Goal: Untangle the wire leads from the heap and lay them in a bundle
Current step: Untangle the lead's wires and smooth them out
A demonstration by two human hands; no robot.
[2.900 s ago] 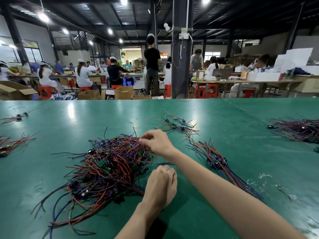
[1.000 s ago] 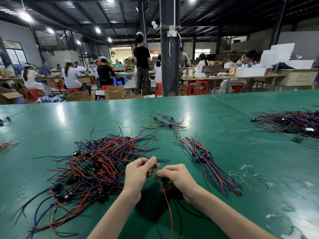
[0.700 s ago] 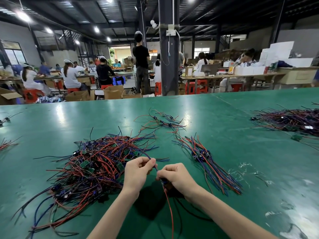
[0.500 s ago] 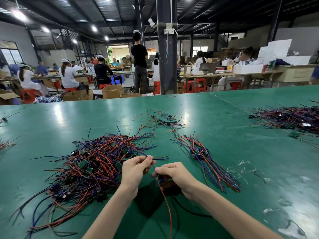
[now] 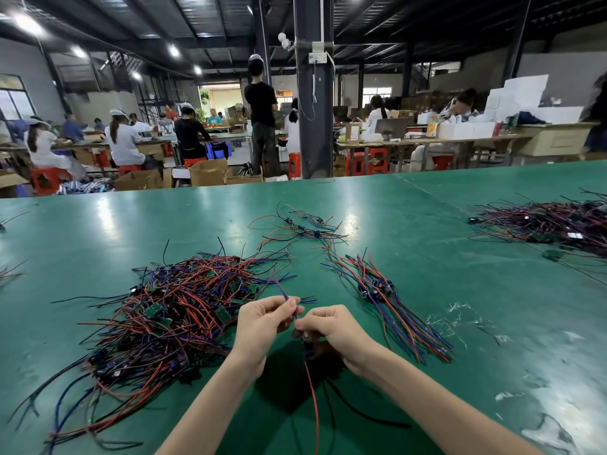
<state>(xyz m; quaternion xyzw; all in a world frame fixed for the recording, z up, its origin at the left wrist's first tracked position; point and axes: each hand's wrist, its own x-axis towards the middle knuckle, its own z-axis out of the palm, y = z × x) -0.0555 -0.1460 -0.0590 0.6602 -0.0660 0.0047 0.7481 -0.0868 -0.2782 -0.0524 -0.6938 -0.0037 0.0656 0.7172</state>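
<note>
Both hands are up over the bench point(image 5: 427, 257), near edge, working one wire lead point(image 5: 311, 385). The left hand point(image 5: 262, 323) pinches the lead's thin blue end between thumb and fingertips. The right hand point(image 5: 331, 330) is curled round the lead lower down, about where a small dark part sits; the exact grip is hidden by the fingers. A red tail hangs from the hands toward the camera, black strands beside it. The heap point(image 5: 170, 316) of red, blue and black leads with little green boards lies left of the hands, close. The sorted bundle point(image 5: 387, 300) lies to the right, leads roughly parallel, well apart from the heap. A few loose leads point(image 5: 302, 224) sit further back, and another pile point(image 5: 558, 224) is far right. Handling guess: leads are very light, floppy and springy, and they snag on each other easily. Solder joints at the boards are probably weak, so no yanking. Best to hold near the board or dark part, and draw the free ends out slowly.
</note>
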